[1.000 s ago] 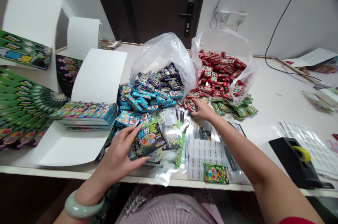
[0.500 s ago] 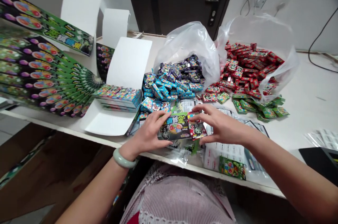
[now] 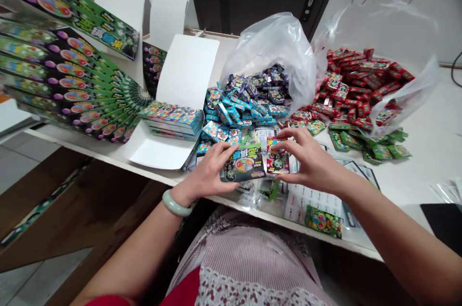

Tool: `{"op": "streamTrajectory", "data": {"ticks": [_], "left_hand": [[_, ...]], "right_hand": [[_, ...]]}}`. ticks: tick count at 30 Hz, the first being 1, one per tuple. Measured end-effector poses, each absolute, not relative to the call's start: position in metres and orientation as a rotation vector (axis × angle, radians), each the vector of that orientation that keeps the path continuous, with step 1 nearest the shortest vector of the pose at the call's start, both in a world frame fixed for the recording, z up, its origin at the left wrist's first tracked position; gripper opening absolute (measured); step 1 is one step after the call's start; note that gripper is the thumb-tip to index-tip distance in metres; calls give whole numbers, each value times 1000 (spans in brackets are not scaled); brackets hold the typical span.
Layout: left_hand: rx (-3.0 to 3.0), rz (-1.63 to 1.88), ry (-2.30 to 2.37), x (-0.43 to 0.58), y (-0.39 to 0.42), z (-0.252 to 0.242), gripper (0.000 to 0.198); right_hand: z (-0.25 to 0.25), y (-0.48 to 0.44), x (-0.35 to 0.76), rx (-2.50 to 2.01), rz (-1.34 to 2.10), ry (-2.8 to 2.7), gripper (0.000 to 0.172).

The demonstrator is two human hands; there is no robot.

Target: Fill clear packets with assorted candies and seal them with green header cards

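Note:
My left hand (image 3: 211,169) grips the left end of a black-and-green printed candy packet (image 3: 249,164), thumb below and fingers above. In my right hand (image 3: 305,157), thumb and fingers hold a small red candy box (image 3: 277,157) by its top and bottom edges. A narrow gap separates the red box from the packet's right end. Beneath both lie clear plastic sleeves (image 3: 258,197) and printed sheets, partly covered by my hands. Small blue candy boxes (image 3: 234,112) are heaped just beyond my left hand, and green ones (image 3: 384,145) lie beyond my right.
Purple boxes (image 3: 267,82) spill from one clear bag (image 3: 281,36), red boxes (image 3: 361,80) from another. An open white carton (image 3: 159,152) with stacked packs stands left, beside fanned printed cartons (image 3: 79,75). A green packet (image 3: 324,221) lies near the table's front edge.
The red box has moved right, off the end of the black-and-green packet it overlapped, in my right hand. My left hand still holds the packet. The whole view has shifted slightly.

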State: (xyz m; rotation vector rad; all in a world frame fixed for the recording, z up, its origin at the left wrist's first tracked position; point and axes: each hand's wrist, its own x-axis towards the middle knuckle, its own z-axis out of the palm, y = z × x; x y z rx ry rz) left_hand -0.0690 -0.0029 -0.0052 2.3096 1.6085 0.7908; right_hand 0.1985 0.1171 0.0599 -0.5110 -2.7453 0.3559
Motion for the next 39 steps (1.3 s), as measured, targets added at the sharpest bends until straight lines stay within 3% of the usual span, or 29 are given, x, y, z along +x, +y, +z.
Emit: {"op": "streamTrajectory", "data": {"ticks": [16,23,28,32,36,39], "left_hand": [[2328,825,1581,-60,-10,-6,104],[2333,786,1660,-60,-13,-7,101],[2348,774,1803,-60,-11,-8,98],[2337,746,1852,-61,-10,-15,101],[2316,760,1954,-68,-10,-23,101],[2295,765,1994,-72,-10,-26,101]], "right_hand": [[44,107,206,-359,583,-2717,51],[27,108,203,-422,793,-2619,83],[17,96,192,-746,839,-2423,35],[21,96,177,-962,982,-2305,31],[17,107,160,-950,1398,-2125,35],[9,113,147,-945,1522,-1923,40]]}}
